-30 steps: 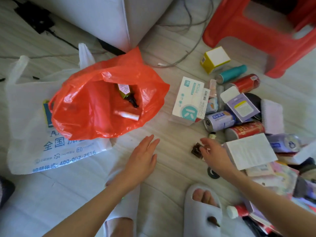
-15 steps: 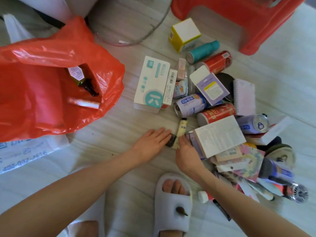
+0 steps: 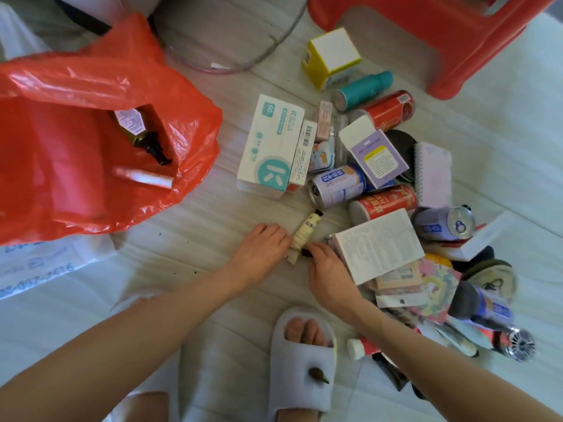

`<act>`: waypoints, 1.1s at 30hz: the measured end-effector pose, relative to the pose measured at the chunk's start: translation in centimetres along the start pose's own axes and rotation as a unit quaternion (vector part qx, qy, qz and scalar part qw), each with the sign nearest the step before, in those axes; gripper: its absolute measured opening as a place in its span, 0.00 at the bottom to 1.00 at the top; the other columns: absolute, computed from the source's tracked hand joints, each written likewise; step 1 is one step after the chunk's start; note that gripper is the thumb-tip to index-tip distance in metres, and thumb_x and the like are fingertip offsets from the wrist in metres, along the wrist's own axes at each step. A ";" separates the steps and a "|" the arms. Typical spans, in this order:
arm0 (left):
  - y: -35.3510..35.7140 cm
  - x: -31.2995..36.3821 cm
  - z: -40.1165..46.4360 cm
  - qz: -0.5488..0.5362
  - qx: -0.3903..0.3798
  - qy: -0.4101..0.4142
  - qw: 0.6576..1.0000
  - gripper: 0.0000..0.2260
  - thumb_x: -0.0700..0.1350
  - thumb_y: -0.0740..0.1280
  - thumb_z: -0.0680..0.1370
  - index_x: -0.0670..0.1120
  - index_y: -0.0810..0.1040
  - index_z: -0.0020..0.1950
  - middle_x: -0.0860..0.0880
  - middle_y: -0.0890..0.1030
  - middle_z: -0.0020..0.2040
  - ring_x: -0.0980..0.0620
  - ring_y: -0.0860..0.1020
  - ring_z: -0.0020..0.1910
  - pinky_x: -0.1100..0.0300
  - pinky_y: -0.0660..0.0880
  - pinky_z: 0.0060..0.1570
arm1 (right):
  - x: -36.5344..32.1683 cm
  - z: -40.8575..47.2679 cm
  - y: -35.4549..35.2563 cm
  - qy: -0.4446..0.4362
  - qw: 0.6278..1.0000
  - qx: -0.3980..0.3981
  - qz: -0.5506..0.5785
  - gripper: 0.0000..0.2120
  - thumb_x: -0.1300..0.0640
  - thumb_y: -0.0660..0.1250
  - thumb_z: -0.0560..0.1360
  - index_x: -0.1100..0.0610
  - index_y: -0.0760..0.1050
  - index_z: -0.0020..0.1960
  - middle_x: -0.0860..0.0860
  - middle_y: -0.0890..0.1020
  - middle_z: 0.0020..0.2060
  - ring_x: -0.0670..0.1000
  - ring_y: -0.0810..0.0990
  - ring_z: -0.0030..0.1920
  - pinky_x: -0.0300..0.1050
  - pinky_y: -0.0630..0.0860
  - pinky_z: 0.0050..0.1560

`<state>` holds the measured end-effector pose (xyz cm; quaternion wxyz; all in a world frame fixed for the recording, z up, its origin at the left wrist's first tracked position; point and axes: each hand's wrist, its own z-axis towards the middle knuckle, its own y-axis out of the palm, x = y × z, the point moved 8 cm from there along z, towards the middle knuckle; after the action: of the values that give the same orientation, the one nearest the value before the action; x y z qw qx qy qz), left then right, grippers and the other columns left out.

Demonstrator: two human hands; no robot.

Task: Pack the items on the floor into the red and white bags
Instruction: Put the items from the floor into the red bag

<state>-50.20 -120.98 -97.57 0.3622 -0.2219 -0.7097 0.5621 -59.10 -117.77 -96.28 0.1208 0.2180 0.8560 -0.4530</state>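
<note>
The red bag (image 3: 182,95) lies open at the left, with a dark pump bottle (image 3: 137,132) and a white tube (image 3: 143,178) inside. Under it, the white bag (image 3: 36,269) shows at the left edge. A cream tube (image 3: 306,229) lies on the floor between my hands. My left hand (image 3: 262,251) curls its fingers against the tube's lower end. My right hand (image 3: 327,269) pinches a small dark packet (image 3: 305,253) beside the tube. The pile to the right holds a white-teal box (image 3: 271,144), a yellow box (image 3: 332,56), a teal bottle (image 3: 362,86), several cans and a printed white box (image 3: 377,245).
A red plastic stool (image 3: 426,35) stands at the top right, behind the pile. A grey cable (image 3: 243,65) loops across the floor at the top. My foot in a white slipper (image 3: 304,360) is just below my hands. A purple notebook (image 3: 432,175) lies in the pile.
The view has swung toward the pile. My left hand has moved right from bare floor to the cream tube. My right hand has brought the dark packet down beside it.
</note>
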 end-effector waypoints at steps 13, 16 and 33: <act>-1.1 -9.0 -10.8 -0.045 -0.009 -0.181 0.982 0.11 0.37 0.75 0.63 0.41 0.79 0.44 0.39 0.78 0.47 0.41 0.76 0.47 0.55 0.78 0.35 | -2.8 5.5 -0.3 0.105 0.993 0.038 -0.024 0.22 0.49 0.60 0.77 0.59 0.61 0.65 0.65 0.70 0.59 0.66 0.74 0.56 0.54 0.72 0.50; -1.2 -11.5 -12.4 -0.091 -0.030 -0.275 0.957 0.20 0.42 0.77 0.64 0.41 0.78 0.53 0.39 0.75 0.52 0.38 0.75 0.49 0.52 0.77 0.38 | -2.9 5.5 0.1 0.084 0.994 0.035 -0.054 0.20 0.48 0.59 0.77 0.57 0.63 0.65 0.65 0.69 0.59 0.65 0.71 0.58 0.56 0.71 0.52; -1.3 -12.5 -13.4 -0.226 0.029 -0.415 0.881 0.23 0.39 0.66 0.73 0.40 0.67 0.68 0.41 0.69 0.61 0.42 0.68 0.60 0.51 0.68 0.61 | -4.0 5.5 1.7 0.002 0.992 0.026 -0.121 0.18 0.63 0.60 0.74 0.64 0.64 0.64 0.61 0.71 0.58 0.61 0.70 0.57 0.52 0.69 0.54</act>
<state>-31.88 -121.78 -98.18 0.1584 0.2088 -0.8093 0.5257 -54.78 -122.58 -98.99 0.0577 0.1172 0.8644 -0.4855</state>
